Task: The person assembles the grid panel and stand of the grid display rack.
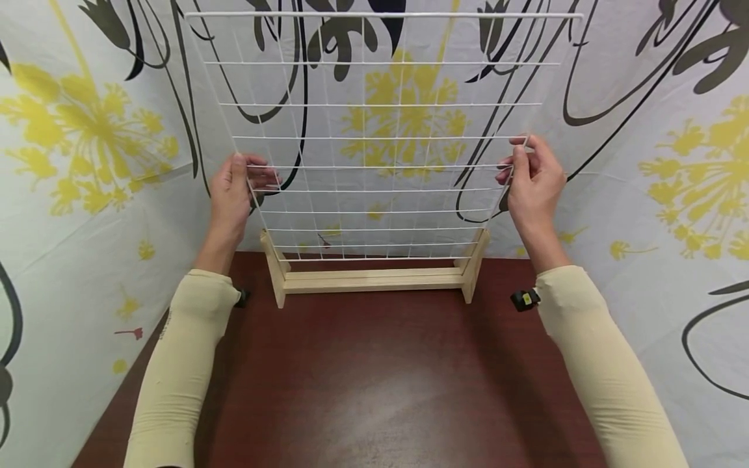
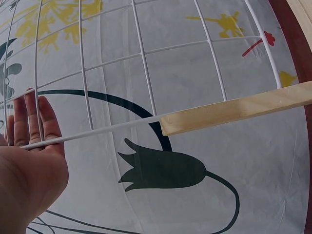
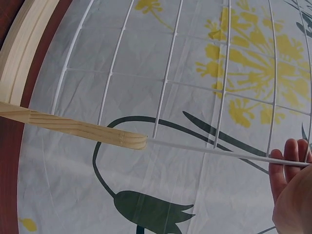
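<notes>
At the far edge of the dark red-brown table (image 1: 374, 377), a white wire grid panel (image 1: 374, 136) stands upright in a pale wooden slotted base (image 1: 374, 281), its lower edge seated between two short wooden uprights at 7 and 5 o'clock of the panel. The left hand (image 1: 233, 195) holds the panel's left side wire at about 8 o'clock, thumb in front and fingers curled lightly behind; the left wrist view shows those fingers (image 2: 30, 119) nearly straight against the wire. The right hand (image 1: 534, 182) pinches the right side wire at about 4 o'clock. Both holds look light. Judged risk: uneven force from the two hands could twist the thin panel in its slot, jam it against one upright, or tip the base toward the flower-printed white cloth backdrop (image 1: 661, 162).
</notes>
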{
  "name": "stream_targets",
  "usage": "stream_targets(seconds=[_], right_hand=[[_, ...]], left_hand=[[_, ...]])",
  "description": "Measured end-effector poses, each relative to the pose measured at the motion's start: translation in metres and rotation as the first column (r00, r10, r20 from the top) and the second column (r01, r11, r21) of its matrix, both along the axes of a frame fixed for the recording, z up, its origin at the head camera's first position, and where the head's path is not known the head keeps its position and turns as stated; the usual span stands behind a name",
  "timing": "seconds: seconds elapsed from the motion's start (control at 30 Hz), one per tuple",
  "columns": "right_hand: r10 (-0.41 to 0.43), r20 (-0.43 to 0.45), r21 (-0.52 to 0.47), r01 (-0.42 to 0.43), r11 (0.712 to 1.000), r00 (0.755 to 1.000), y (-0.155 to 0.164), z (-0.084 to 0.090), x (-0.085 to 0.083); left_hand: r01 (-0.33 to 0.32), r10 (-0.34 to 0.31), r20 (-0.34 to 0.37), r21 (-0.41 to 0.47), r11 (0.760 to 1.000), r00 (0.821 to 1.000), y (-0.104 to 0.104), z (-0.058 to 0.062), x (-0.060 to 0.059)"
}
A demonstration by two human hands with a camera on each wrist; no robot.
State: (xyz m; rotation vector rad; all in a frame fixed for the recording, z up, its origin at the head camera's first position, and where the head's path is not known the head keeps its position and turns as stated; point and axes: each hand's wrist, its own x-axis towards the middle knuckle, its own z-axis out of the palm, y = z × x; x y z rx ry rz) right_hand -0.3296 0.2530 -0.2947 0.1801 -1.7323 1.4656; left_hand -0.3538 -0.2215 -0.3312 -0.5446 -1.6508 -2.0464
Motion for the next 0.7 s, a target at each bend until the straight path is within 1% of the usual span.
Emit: stream_targets(seconds=[0.17,0.27,0.4,0.57,0.7], right_hand=[[-0.015,0.004,0.035,0.015,0.999,1.000,-0.010,0.008,0.015],[-0.037,0.002,0.061,0.037,0.997,0.999,-0.013,0.008,0.021],[-0.061,0.004,0.085,0.060,0.995,0.998,-0.013,0.005,0.021],[-0.051,0.019,0.079,0.049,0.996,0.999,-0.012,0.004,0.021],[-0.046,0.024,0.076,0.044,0.996,0.999,-0.013,0.004,0.022]], left_hand=[[-0.039,0.039,0.004,-0.052,0.998,0.999,-0.001,-0.001,0.001],[-0.044,0.045,0.011,-0.071,0.997,0.999,-0.001,-0.002,0.001],[-0.050,0.052,0.015,-0.083,0.995,0.999,0.000,-0.003,0.002],[-0.038,0.039,0.011,-0.078,0.996,0.999,0.000,-0.004,0.002],[-0.033,0.036,0.034,-0.084,0.996,0.999,-0.001,-0.005,0.003]])
